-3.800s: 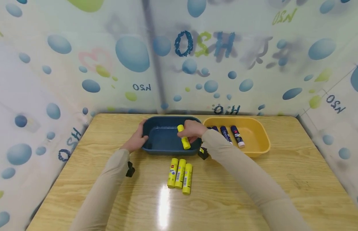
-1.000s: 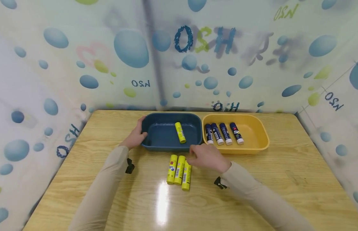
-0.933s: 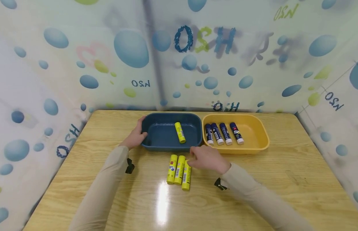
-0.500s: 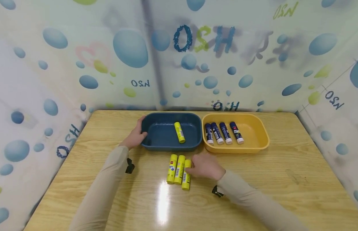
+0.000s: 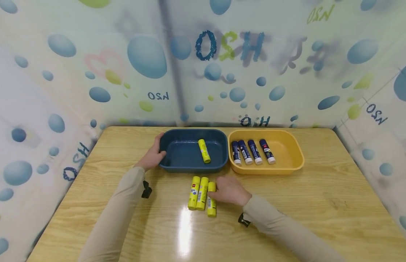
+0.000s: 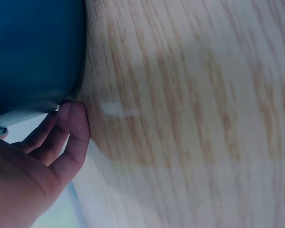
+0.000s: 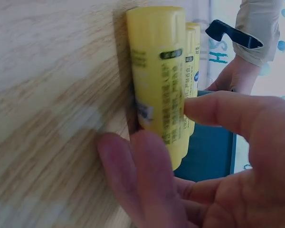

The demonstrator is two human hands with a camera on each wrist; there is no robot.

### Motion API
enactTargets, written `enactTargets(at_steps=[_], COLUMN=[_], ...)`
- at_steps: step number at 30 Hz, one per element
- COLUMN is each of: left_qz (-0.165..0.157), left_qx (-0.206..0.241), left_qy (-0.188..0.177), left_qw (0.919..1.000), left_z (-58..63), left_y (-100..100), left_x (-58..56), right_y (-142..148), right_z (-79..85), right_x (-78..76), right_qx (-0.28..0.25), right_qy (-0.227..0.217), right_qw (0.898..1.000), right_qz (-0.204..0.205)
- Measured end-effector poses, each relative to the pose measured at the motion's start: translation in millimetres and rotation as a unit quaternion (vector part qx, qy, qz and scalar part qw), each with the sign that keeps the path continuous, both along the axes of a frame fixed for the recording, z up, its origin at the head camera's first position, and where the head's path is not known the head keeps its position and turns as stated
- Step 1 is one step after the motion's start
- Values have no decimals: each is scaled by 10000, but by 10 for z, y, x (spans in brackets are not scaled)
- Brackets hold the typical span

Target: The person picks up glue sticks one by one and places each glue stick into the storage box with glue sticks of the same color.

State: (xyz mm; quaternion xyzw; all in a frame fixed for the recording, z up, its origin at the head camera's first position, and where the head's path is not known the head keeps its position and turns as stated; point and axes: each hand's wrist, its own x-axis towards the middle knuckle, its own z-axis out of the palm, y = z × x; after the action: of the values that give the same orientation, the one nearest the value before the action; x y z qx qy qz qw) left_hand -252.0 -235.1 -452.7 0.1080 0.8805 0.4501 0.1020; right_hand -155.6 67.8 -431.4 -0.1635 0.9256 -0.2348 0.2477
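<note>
My left hand point(image 5: 151, 156) holds the left end of a dark blue plastic bin point(image 5: 180, 169), thumb at the rim; in the left wrist view its fingers point(image 6: 77, 124) lie against the outer wall. On the table in front of the bin, my right hand point(image 5: 230, 190) pinches a yellow glue stick point(image 5: 211, 210) between thumb and fingers. The right wrist view shows the thumb on one side of this stick point(image 7: 154, 61) and fingertips on the other. Two more yellow glue sticks point(image 5: 194, 194) lie just left of it, side by side. Another yellow glue stick point(image 5: 204, 151) lies inside the bin.
A yellow-orange bin point(image 5: 289, 167) stands against the blue bin's right side, holding several navy glue sticks with white ends point(image 5: 245, 152). Both bins sit near the back edge of the wooden table point(image 5: 321, 203), before a patterned curtain wall point(image 5: 275, 72).
A yellow glue stick was released in the blue bin. My right hand then came down to the rightmost stick on the table, which now stands slightly apart from its neighbours. My left hand stayed.
</note>
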Motion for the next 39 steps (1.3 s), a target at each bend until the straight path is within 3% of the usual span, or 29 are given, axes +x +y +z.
enactTargets(at_steps=[7,15,23,25,30,32,39], left_qz=[-10,9,37,27,20,21,72], left_qx=[-6,-21,-21,24,75,48,-1], left_qy=[-100,-3,-68,-136,-165,-114,-43], left_qw=[9999,10000,10000,9999,9998,9999,10000], left_z=[-17,33,8,116,137,35,17], left_y=[0,24,6,46,49,9,6], left_x=[0,23,1,53,49,-5,5], right_y=[41,-15,-72,-70,-43,-30,29], right_z=[28,21,-15,-20,-11,0,59], right_x=[-13,1,1,-8,-25,-27,-35], right_qx=[-56,72,78,69,-10,-67,-332], right_qy=[-352,-127,-142,-193,-274,-319,-430], right_qw=[9992,9999,9999,9998,9996,9995,9984], right_qz=[-171,43,-13,-21,22,9,-122])
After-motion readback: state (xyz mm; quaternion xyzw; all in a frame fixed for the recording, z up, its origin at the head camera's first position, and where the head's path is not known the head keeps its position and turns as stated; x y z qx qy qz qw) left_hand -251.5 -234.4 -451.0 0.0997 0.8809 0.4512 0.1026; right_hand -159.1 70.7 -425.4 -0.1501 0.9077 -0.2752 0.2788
